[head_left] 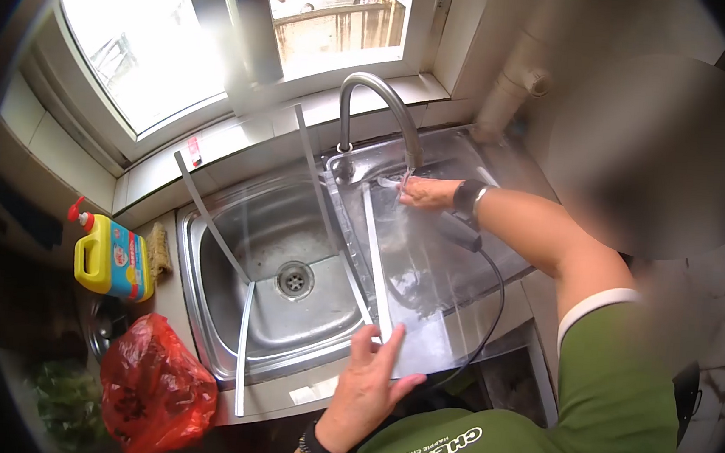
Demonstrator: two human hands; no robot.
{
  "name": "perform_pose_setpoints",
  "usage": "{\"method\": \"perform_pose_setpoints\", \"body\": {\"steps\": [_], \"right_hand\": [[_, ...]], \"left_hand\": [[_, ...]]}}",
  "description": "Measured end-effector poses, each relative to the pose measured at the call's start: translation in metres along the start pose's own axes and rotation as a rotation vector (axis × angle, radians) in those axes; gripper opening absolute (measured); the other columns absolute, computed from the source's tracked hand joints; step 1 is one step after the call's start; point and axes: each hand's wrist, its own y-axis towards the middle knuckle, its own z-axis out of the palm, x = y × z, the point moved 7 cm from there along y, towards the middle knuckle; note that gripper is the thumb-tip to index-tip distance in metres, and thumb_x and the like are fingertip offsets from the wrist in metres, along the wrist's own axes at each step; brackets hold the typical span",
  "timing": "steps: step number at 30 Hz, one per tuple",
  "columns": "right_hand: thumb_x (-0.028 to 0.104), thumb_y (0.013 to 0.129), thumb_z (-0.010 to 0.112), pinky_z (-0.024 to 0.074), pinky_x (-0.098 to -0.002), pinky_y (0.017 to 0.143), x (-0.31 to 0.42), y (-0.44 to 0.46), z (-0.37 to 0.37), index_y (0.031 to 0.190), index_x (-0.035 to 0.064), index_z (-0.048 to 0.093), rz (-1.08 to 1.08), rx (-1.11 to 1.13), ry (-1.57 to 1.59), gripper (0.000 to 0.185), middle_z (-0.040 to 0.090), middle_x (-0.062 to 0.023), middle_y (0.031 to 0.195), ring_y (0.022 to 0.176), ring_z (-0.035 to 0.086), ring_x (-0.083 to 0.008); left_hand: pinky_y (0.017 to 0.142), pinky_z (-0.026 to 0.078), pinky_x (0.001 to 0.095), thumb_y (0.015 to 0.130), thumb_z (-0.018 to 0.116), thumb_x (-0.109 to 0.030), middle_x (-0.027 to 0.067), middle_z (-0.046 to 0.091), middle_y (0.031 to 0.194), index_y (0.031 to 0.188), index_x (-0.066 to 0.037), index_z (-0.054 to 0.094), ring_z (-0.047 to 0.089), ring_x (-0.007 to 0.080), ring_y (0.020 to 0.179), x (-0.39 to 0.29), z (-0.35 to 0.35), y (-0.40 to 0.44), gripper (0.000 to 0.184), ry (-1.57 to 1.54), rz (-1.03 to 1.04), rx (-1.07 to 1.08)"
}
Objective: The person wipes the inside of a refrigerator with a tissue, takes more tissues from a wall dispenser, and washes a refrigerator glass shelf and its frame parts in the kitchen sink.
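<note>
Clear panel [427, 274] slanted between two hands, far end under the tap [382, 92]

Head view: The clear panel lies over the right-hand side of the sink, its white strip [375, 253] running from near the tap down toward the person's body. That line seems to be its long axis, though its far edge is hard to make out. The right hand [429, 193] is at the far part, just below the spout, palm down with fingers against the panel; something pale shows by the fingertips, and I cannot tell whether it is gripped. The left hand [367, 389] is nearer the close end, where the strip finishes ahead of its fingers. Its thumb and fingers are spread at the near edge; whether they pinch it, I cannot tell.

To the left, the bare basin [224, 309] has more pale strips [244, 345] standing and slanting across it, close beside the panel, so they crowd that side. The tap arches over the far end. A grey bar [457, 231] with a black cord [502, 297] hangs across the right part, below the right forearm. Well apart on the left are a yellow bottle [91, 265] and a red bag [158, 389]
</note>
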Motion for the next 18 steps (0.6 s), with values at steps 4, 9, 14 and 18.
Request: {"method": "perform_pose_setpoints", "body": {"steps": [4,9,14,18], "right_hand": [[0.039,0.097,0.030,0.0125,-0.0362,0.113,0.047,0.024,0.009,0.140,0.0017,0.024,-0.167,-0.112,0.151,0.057,0.021,-0.0175,0.147,0.139,0.011,-0.0293],[0.030,0.096,0.038,0.0185,-0.0388,0.111,0.140,-0.069,0.028,0.136,-0.0041,0.028,-0.400,-0.212,0.192,0.053,0.026,-0.0239,0.143,0.135,0.021,-0.0336],[0.021,0.094,0.043,0.0245,-0.0408,0.108,0.162,-0.208,0.038,0.132,-0.0030,0.037,-0.356,-0.280,0.343,0.045,0.034,-0.0214,0.139,0.132,0.030,-0.0335],[0.019,0.092,0.045,0.0326,-0.0402,0.101,0.082,-0.244,0.033,0.119,0.0018,0.051,-0.119,-0.532,0.115,0.032,0.051,-0.0161,0.122,0.117,0.046,-0.0299]], "left_hand": [[0.084,0.046,0.0396,0.070,0.075,-0.021,0.0197,0.037,0.121,0.123,0.000,0.049,0.049,0.0325,0.101,-0.011,0.012,0.005,0.062,0.042,0.078,-0.020],[0.091,0.039,0.0423,0.070,0.074,-0.021,0.0204,0.036,0.128,0.120,0.002,0.048,0.044,0.0351,0.109,-0.019,0.025,0.015,0.061,0.077,0.160,-0.123],[0.087,0.035,0.0419,0.069,0.073,-0.018,0.0151,0.045,0.108,0.103,-0.004,0.051,0.046,0.0315,0.099,-0.024,0.031,0.014,0.043,-0.009,0.141,-0.220],[0.088,0.035,0.0419,0.067,0.074,-0.013,0.0107,0.051,0.101,0.091,-0.006,0.054,0.048,0.0317,0.108,-0.040,0.030,0.025,0.032,0.105,0.324,-0.229]]}}
